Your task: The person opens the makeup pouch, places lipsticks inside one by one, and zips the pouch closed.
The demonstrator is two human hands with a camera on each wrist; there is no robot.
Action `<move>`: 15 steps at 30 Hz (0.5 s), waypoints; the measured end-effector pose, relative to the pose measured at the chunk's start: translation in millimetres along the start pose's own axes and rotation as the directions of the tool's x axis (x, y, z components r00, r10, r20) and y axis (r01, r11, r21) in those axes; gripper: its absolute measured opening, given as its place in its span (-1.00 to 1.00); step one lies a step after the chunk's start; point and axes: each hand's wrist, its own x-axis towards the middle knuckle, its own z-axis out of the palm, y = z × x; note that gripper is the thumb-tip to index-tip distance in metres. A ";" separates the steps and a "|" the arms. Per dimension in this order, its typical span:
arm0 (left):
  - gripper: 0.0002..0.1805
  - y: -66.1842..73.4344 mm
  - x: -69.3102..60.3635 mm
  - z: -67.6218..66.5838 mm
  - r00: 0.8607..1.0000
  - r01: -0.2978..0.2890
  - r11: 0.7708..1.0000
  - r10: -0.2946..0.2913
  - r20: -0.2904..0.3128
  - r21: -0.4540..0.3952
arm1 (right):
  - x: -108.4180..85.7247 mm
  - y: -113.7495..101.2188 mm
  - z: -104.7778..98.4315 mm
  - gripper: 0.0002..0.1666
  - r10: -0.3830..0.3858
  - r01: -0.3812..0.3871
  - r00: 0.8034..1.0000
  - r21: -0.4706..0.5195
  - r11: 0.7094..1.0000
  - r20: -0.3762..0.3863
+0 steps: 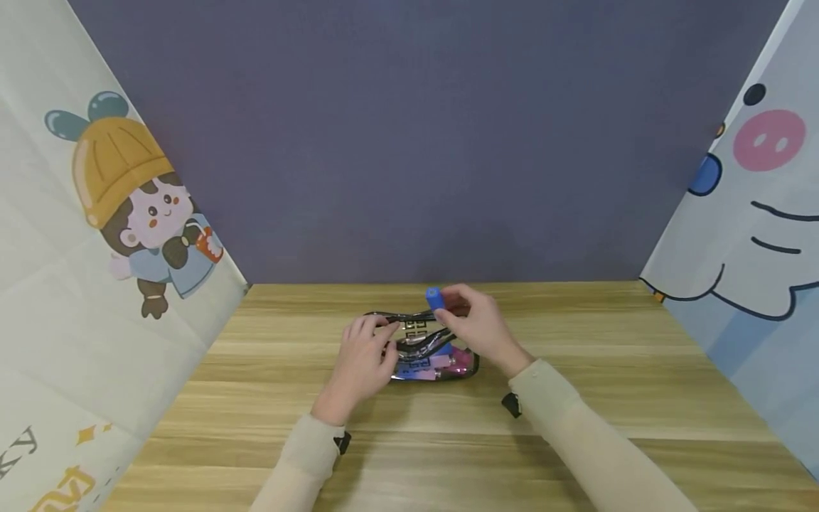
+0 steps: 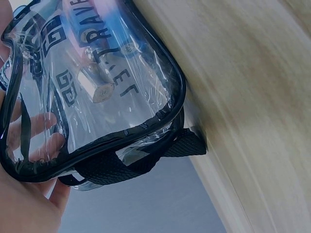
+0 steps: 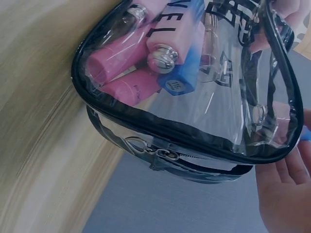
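Observation:
A clear plastic cosmetic pouch (image 3: 214, 114) with black piping and printed lettering lies on the table, its top open. My left hand (image 1: 363, 359) grips the pouch's left side at the opening, and some of its fingers (image 2: 46, 145) show through the plastic. Above the far right edge of the opening, my right hand (image 1: 481, 323) pinches a blue lipstick tube (image 1: 434, 299) between thumb and fingers. Inside the pouch are several cosmetics, among them a pink-and-blue lipstick (image 3: 179, 39), a bright pink tube (image 3: 114, 58) and a blue tube (image 3: 181, 77).
The wood-grain table (image 1: 435, 455) meets a dark grey-blue panel (image 1: 422, 142) behind the pouch. Cartoon-printed sheets stand at the left (image 1: 147, 213) and right (image 1: 755, 235). A zipper pull (image 3: 150, 148) hangs at the pouch's end.

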 end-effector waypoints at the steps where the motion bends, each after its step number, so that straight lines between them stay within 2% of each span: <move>1: -0.57 -0.1 0.2 0.0 1.000 0.002 1.000 -0.002 0.004 0.000 | 0.1 0.5 0.2 -0.63 0.006 -0.006 1.000 -0.003 1.000 0.003; 8: -0.58 0.2 0.4 -0.4 1.000 0.001 1.000 -0.001 0.014 0.010 | -1.9 2.7 0.5 -0.64 0.024 -0.024 0.999 -0.043 0.999 0.020; 15: -0.58 2.2 1.1 -1.5 1.000 0.004 1.000 -0.004 0.007 0.004 | -1.1 3.9 0.9 -0.65 -0.022 0.028 0.997 -0.089 0.996 0.071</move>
